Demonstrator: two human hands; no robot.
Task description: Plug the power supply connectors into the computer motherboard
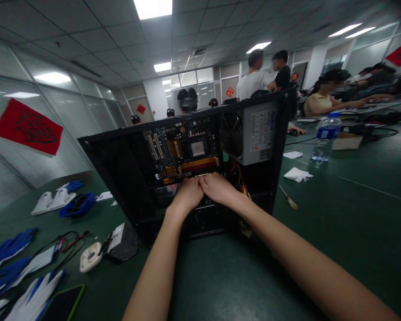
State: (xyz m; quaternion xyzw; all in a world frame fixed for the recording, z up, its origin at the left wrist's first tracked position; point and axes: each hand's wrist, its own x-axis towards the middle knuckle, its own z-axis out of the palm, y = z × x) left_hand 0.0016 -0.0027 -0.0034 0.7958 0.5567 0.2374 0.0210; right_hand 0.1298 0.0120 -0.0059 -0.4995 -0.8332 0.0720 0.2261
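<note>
An open black computer case (115, 171) stands on the green table with its inside facing me. My left hand (190, 194) and my right hand (218, 187) meet side by side at the lower edge of the motherboard (198, 149). Both hands are closed with knuckles toward me, and the fingertips are hidden, so I cannot make out what they grip. Above them, gold and red memory slots (200, 164) cross the board. A grey power supply (259, 133) with a fan fills the upper right corner, and coloured cables (242, 178) hang beneath it.
Right of the case lie a screwdriver (289, 199), a tissue (297, 174) and a water bottle (326, 137). To the left are blue-white gloves (36, 296), a phone (63, 304), a white oval object (90, 257), a black box (122, 243) and a blue tray (77, 205). Several people are behind.
</note>
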